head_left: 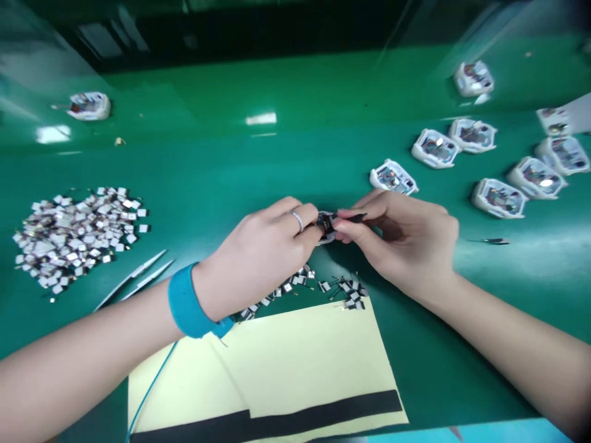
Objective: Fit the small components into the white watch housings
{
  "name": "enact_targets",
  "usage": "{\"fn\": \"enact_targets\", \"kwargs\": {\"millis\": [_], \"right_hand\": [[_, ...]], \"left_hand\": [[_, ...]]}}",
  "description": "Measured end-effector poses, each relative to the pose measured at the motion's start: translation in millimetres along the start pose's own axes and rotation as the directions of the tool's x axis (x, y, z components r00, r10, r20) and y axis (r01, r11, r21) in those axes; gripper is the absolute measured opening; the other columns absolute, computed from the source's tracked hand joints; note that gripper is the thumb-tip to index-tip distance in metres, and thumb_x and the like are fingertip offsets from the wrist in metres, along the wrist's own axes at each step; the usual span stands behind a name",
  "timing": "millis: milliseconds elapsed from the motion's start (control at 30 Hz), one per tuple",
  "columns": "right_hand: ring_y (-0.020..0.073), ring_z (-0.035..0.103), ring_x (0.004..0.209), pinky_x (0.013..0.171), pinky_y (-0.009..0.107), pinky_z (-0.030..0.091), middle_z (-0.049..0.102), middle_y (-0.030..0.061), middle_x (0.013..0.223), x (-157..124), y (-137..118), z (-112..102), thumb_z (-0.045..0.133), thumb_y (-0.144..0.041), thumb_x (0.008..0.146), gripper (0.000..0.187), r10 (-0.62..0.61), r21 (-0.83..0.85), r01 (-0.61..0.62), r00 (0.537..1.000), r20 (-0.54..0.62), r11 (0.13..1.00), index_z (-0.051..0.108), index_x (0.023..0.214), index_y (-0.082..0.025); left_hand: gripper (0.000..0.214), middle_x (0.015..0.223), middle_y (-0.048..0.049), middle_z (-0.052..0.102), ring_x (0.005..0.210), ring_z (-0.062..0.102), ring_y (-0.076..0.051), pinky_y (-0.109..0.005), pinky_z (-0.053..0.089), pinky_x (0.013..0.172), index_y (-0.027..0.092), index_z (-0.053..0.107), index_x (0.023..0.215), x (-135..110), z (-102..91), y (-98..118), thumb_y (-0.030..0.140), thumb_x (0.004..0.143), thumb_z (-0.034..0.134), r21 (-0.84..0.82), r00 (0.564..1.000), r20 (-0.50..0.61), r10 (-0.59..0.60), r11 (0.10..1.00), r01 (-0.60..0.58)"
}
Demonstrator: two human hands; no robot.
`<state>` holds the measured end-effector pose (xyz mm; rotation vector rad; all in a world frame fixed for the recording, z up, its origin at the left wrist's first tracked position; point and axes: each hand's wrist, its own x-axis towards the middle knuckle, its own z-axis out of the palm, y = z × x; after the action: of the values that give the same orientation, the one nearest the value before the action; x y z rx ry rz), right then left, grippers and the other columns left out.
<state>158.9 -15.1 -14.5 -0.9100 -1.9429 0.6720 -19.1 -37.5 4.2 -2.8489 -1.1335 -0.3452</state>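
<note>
Over on the left of the glossy green mat [221, 178], a loose heap of small square silvery chips [76, 237] lies just beside two slim metal tweezers [133, 277], above a smooth pale yellow sheet [295, 363]. Close together, the ringed left hand [258, 246] and the right hand [397, 240] pinch a small dark-and-white module [327, 224] between their fingertips, a thin black strip poking rightward, just above scattered wired squares [300, 286]. Farther right sit chunky white plastic housings [498, 198]

The left hand [253, 258] is wearing a silver finger ring [297, 219], and a blue wrist strap [191, 304] behind it is trailing a thin blue cord [154, 381].
</note>
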Motion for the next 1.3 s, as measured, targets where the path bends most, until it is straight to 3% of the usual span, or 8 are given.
{"fn": "enact_targets", "kwargs": {"millis": [133, 267, 433, 600, 867, 1033, 1167, 1300], "right_hand": [[0.012, 0.054, 0.067, 0.058, 0.026, 0.044, 0.054, 0.0012, 0.074, 13, -2, -19, 0.051, -0.018, 0.083, 0.014, 0.071, -0.017, -0.071, 0.997, -0.035, 0.997, 0.044, 0.072, -0.018], [0.013, 0.052, 0.068, 0.06, 0.026, 0.042, 0.053, 0.0038, 0.075, 19, -8, -30, 0.039, -0.012, 0.087, 0.011, 0.04, -0.312, 0.027, 0.977, 0.207, 0.95, 0.049, 0.082, -0.015], [0.0131, 0.055, 0.069, 0.063, 0.025, 0.047, 0.056, 0.0055, 0.08, 14, -10, -15, 0.05, -0.016, 0.084, 0.009, -0.024, -0.396, 0.177, 0.932, 0.361, 0.901, 0.057, 0.086, -0.012], [0.0188, 0.054, 0.063, 0.056, 0.031, 0.047, 0.055, 0.0076, 0.069, 12, -16, -3, 0.048, -0.01, 0.082, 0.016, -0.158, -0.571, 0.415, 0.882, 0.445, 0.708, 0.061, 0.073, -0.009], [0.0181, 0.052, 0.06, 0.053, 0.03, 0.046, 0.054, 0.0078, 0.066, 28, -42, -6, 0.048, -0.009, 0.078, 0.013, -0.196, -0.612, 0.422, 0.894, 0.403, 0.668, 0.058, 0.069, -0.008], [0.0179, 0.051, 0.06, 0.054, 0.03, 0.046, 0.056, 0.0083, 0.067, 34, -51, -15, 0.045, -0.005, 0.08, 0.018, -0.32, -0.589, 0.533, 0.843, 0.433, 0.607, 0.059, 0.069, -0.01], [0.0163, 0.05, 0.057, 0.051, 0.028, 0.044, 0.059, 0.0079, 0.066, 36, -53, -17, 0.045, -0.004, 0.08, 0.02, -0.397, -0.567, 0.589, 0.807, 0.436, 0.575, 0.059, 0.067, -0.01], [0.0163, 0.055, 0.066, 0.055, 0.027, 0.047, 0.061, 0.0096, 0.074, 32, -50, -15, 0.049, -0.005, 0.08, 0.012, -0.433, -0.465, 0.523, 0.853, 0.293, 0.714, 0.06, 0.075, -0.008]], "left_hand": [[0.035, 0.098, -0.0114, 0.061, 0.085, 0.058, -0.021, -0.032, 0.051, 0.075, 0.005, 0.048, 0.117, -3, -14.5, 4, 0.006, 0.082, 0.043, -0.038, 0.991, 0.085, -0.106, 0.993, 0.109], [0.054, 0.105, -0.0067, 0.059, 0.085, 0.058, -0.017, -0.027, 0.051, 0.07, 0.015, 0.029, 0.131, -2, -26.3, -1, 0.006, 0.08, 0.044, -0.283, 0.944, 0.175, -0.28, 0.904, 0.32], [0.074, 0.127, -0.0097, 0.047, 0.12, 0.038, -0.023, -0.039, 0.04, 0.096, 0.017, 0.017, 0.135, 6, -13.4, -18, 0.008, 0.075, 0.058, -0.44, 0.961, 0.225, -0.158, 0.864, 0.245], [0.067, 0.117, -0.0085, 0.056, 0.108, 0.051, -0.022, -0.04, 0.044, 0.091, 0.017, 0.025, 0.131, 9, 0.6, -22, 0.011, 0.075, 0.061, -0.501, 0.957, 0.208, -0.2, 0.819, 0.28], [0.068, 0.104, -0.0058, 0.061, 0.084, 0.061, -0.015, -0.028, 0.053, 0.075, 0.017, 0.034, 0.126, 3, -13.6, -13, 0.008, 0.067, 0.066, -0.689, 0.936, 0.035, -0.351, 0.67, 0.277], [0.067, 0.104, -0.0041, 0.061, 0.076, 0.061, -0.01, -0.022, 0.053, 0.073, 0.018, 0.034, 0.126, 0, -25.5, -10, 0.009, 0.067, 0.066, -0.772, 0.915, 0.056, -0.399, 0.564, 0.293], [0.068, 0.103, -0.0038, 0.062, 0.077, 0.061, -0.011, -0.023, 0.052, 0.073, 0.017, 0.035, 0.125, -1, -33.1, -7, 0.01, 0.066, 0.067, -0.747, 0.92, 0.069, -0.385, 0.591, 0.304], [0.066, 0.102, -0.0029, 0.062, 0.078, 0.061, -0.012, -0.022, 0.053, 0.072, 0.019, 0.036, 0.124, -1, -39.3, -3, 0.012, 0.066, 0.067, -0.766, 0.916, 0.058, -0.397, 0.571, 0.295]]}}
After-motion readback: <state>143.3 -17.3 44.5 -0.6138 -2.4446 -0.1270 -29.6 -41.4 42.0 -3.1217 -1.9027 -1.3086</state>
